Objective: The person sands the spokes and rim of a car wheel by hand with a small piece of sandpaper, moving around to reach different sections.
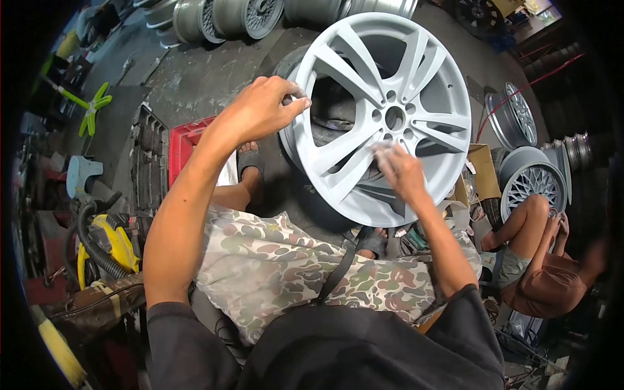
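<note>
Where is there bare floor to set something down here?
The bare concrete floor between the row of wheels, the red crate and the gray wheel is free. The right side is crowded: cardboard box, mesh wheel, another person.

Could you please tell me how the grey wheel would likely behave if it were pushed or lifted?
The grey wheel looks like rigid cast metal, so probably stiff and heavy. It stands tilted, steadied at the rim by the left hand, so it may tip or roll if released. Its matte coat, which the right hand touches, likely gives grip.
</note>
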